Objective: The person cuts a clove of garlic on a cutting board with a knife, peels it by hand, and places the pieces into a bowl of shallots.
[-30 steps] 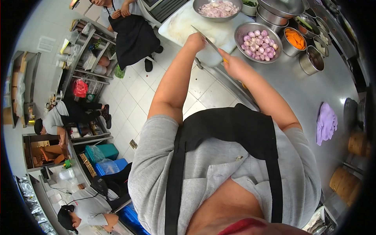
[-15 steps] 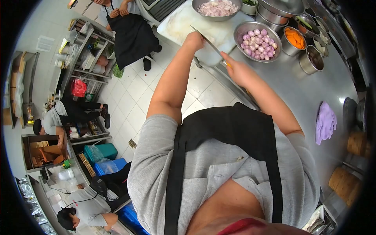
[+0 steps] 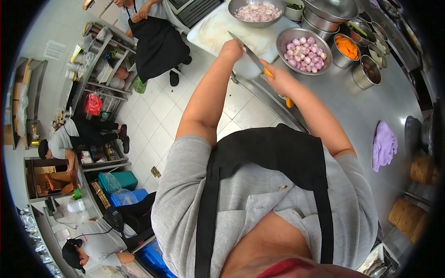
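My right hand (image 3: 282, 82) is wrapped round the orange handle of a knife (image 3: 252, 56), whose blade slants up and left over a white cutting board (image 3: 215, 30). On the board, my left hand (image 3: 232, 50) is closed close beside the blade; what its fingers hold is hidden. A metal bowl of whole peeled shallots (image 3: 304, 54) stands right of the board. Another bowl, with sliced shallots (image 3: 257, 12), is at the board's far side.
Metal pots, one with orange pieces (image 3: 346, 47), stand at the upper right. A purple cloth (image 3: 384, 146) lies on the steel counter (image 3: 343, 111). Three co-workers are at the left, one in a black apron (image 3: 159, 46) near shelves (image 3: 104, 65).
The knife has tilted a little and more of its orange handle shows. My right hand has shifted slightly. The co-worker at the lower left has moved slightly left.
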Available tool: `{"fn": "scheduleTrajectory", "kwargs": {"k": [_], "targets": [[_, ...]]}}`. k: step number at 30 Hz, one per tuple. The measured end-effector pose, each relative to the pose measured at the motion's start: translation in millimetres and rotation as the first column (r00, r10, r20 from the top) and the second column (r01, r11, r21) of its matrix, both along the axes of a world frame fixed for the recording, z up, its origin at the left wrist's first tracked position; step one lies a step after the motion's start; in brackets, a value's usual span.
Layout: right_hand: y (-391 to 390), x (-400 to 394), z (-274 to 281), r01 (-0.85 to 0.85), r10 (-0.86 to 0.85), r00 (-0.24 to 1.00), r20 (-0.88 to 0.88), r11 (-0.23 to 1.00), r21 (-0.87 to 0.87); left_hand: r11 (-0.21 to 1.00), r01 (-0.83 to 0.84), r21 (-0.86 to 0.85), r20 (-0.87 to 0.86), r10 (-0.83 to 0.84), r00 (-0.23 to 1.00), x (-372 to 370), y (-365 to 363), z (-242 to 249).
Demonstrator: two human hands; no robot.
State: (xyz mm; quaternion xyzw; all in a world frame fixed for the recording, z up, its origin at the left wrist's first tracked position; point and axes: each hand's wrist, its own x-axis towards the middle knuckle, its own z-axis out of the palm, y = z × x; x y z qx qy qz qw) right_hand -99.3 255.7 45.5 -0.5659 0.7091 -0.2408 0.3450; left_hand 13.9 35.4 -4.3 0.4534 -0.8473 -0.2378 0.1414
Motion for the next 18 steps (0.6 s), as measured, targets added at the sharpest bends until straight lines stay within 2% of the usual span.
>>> {"fn": "scheduleTrajectory", "kwargs": {"k": [1, 2, 3, 5, 9, 13, 14, 18], "targets": [[3.0, 0.2, -4.7, 0.003, -0.003, 1.000, 0.000, 1.000, 0.001, 0.990, 0.067, -0.126, 0.112, -0.053, 0.992, -1.7, 1.1, 2.9], [5.8, 1.0, -9.5, -0.012, 0.008, 0.997, -0.078, 0.999, -0.046, 0.960, 0.145, -0.241, 0.228, -0.089, 0.970, -2.0, 2.5, 5.6], [8.6, 2.0, -11.0, -0.031, 0.017, 0.988, -0.156, 0.995, -0.092, 0.960, 0.145, -0.240, 0.228, -0.089, 0.970, -1.1, 0.8, 4.0], [15.3, 1.9, -9.6, -0.031, 0.015, 0.989, -0.149, 0.994, -0.104, 0.962, 0.140, -0.234, 0.162, -0.104, 0.981, 1.7, -2.8, 0.6], [24.0, 0.4, -6.6, -0.044, 0.019, 0.987, -0.160, 0.987, -0.153, 0.964, 0.156, -0.214, 0.165, -0.121, 0.979, 5.1, 3.4, 8.2], [26.6, 1.5, 1.1, -0.035, 0.022, 0.983, -0.182, 0.997, -0.064, 0.993, 0.061, -0.099, 0.182, -0.042, 0.982, 4.7, 8.6, 11.5], [25.8, 0.0, -2.7, -0.013, -0.001, 0.988, -0.155, 0.996, -0.093, 0.999, 0.014, -0.049, 0.159, -0.006, 0.987, 5.7, 8.4, 11.5], [25.7, -7.0, -18.0, 0.034, -0.057, 0.993, -0.104, 0.977, -0.211, 1.000, 0.003, 0.010, 0.161, -0.004, 0.987, 8.6, 19.0, 18.8]]}}
